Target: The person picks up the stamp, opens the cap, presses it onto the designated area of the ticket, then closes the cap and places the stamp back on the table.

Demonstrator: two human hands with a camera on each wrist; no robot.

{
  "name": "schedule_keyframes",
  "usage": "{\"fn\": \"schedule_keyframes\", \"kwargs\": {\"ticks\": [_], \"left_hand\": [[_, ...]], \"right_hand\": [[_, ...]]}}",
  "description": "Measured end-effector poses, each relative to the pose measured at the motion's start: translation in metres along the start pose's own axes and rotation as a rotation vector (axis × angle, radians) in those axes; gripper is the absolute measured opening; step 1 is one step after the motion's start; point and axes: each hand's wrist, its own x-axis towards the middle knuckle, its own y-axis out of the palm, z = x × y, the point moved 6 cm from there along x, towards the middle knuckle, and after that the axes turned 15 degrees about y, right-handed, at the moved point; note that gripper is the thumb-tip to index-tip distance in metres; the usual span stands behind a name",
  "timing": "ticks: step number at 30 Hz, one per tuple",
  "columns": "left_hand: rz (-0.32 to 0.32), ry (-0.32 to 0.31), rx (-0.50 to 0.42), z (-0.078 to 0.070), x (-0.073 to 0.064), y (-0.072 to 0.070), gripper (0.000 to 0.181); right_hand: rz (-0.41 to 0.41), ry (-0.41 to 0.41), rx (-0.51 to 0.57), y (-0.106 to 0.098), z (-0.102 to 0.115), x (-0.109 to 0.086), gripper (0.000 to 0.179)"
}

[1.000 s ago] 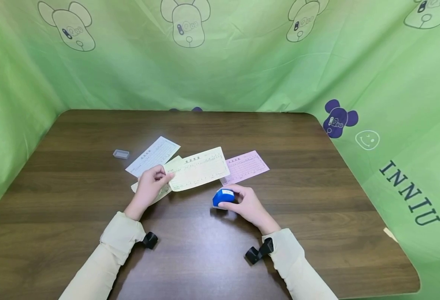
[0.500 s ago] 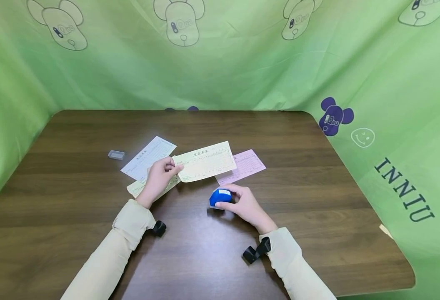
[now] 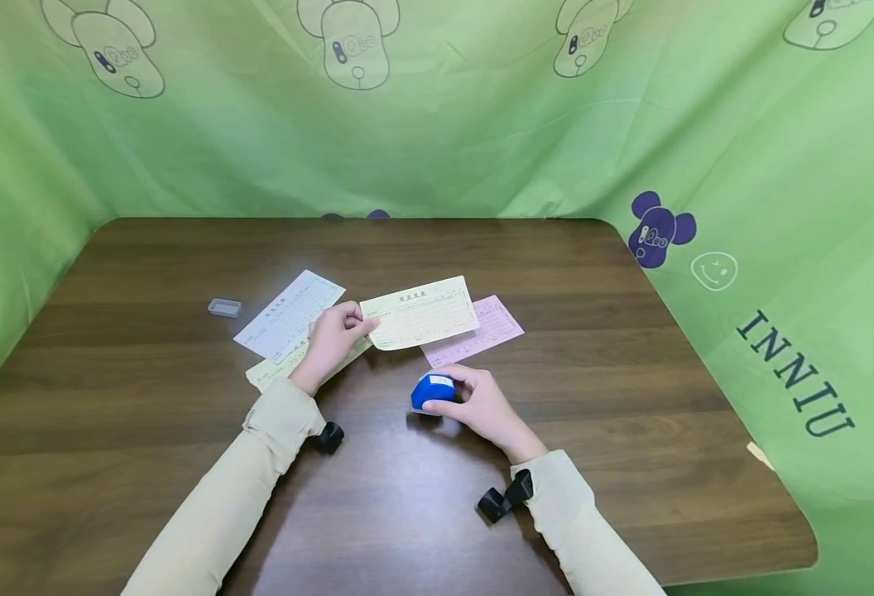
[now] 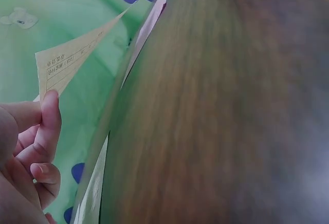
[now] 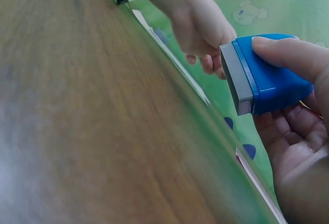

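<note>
My left hand pinches the left end of a pale yellow printed slip, held up off the table; the left wrist view shows the slip between thumb and finger. In my right hand is a blue self-inking stamp, gripped just above the table. Seen from the right wrist, the stamp has a grey base turned away from the palm. A pink slip lies partly behind the yellow one. Under my left hand lies another pale yellow slip, partly covered by the hand, beside a bluish-white slip.
A small clear plastic cap lies left of the slips. The brown wooden table is bordered by a green printed curtain. Each sleeve carries a black wrist camera, such as the right one.
My left hand has moved right and away from me with the yellow slip, which now covers more of the pink slip. The right hand with the stamp stays nearly still.
</note>
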Motion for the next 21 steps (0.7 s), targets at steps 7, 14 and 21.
{"fn": "schedule_keyframes", "kwargs": {"ticks": [7, 14, 21], "left_hand": [[0.030, 0.030, 0.055, -0.010, 0.010, 0.011, 0.024], [0.037, 0.030, 0.056, -0.014, 0.019, 0.027, 0.025], [0.058, -0.005, 0.068, -0.015, 0.026, 0.045, 0.026]], "right_hand": [[-0.006, -0.003, -0.014, 0.001, 0.001, 0.001, 0.038], [-0.005, -0.001, -0.020, 0.001, 0.003, 0.000, 0.038], [-0.009, 0.005, -0.030, 0.000, 0.000, 0.000, 0.039]]}}
